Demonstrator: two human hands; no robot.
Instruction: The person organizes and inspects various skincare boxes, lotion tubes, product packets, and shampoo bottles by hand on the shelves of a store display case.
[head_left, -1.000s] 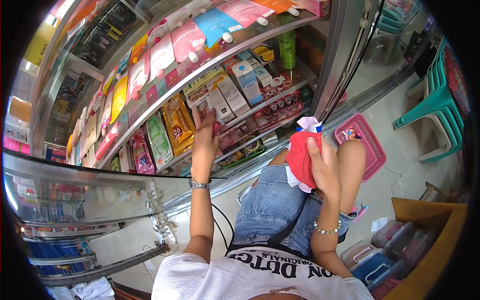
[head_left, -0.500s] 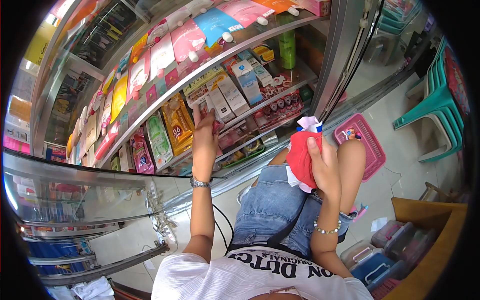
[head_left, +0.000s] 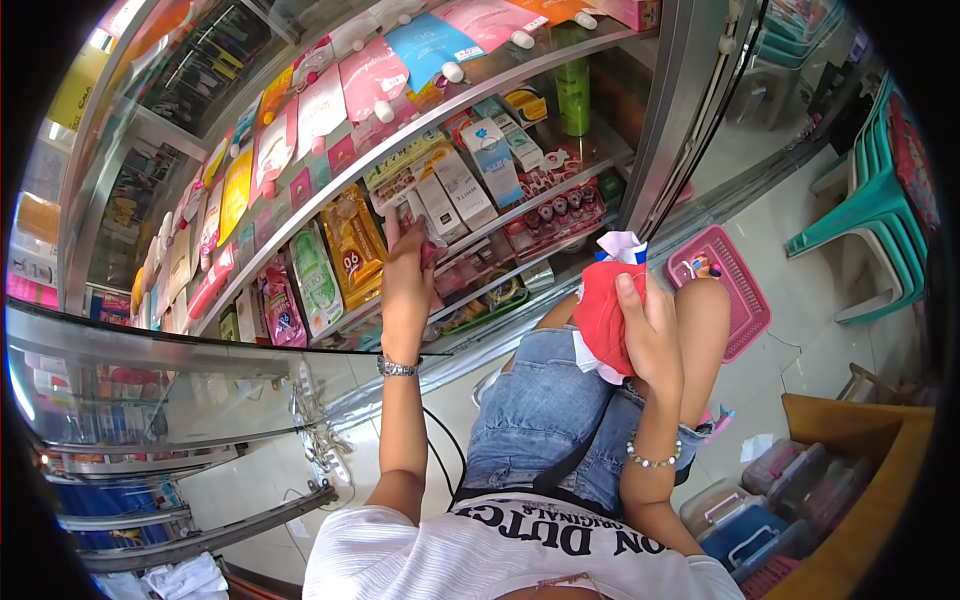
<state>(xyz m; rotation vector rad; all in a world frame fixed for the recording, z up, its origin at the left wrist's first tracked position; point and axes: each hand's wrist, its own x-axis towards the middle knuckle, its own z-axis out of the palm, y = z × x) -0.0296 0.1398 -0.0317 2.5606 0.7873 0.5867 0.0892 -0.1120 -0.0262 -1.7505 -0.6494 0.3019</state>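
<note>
My left hand (head_left: 406, 280) reaches into the glass display case, palm down. Its fingers curl at a small pinkish item (head_left: 433, 250) at the front of a shelf, mostly covered by the hand, so its kind does not show. Just beyond the fingertips stand white cartons (head_left: 464, 190), and an orange pack (head_left: 352, 240) lies to the left. Over my lap, my right hand (head_left: 652, 335) grips a bunched red cloth (head_left: 603, 318), thumb on top. White and blue material (head_left: 622, 248) pokes out above the cloth.
Sachets (head_left: 375, 75) with white caps line the glass shelf above. A metal door frame (head_left: 665, 110) borders the opening on the right. On the floor are a pink basket (head_left: 740, 310) and lidded plastic boxes (head_left: 745, 525). Stacked green chairs (head_left: 860, 220) stand farther right.
Both hands keep nearly the same places. The left fingers shift only slightly at the shelf, and the red cloth stays in the right hand.
</note>
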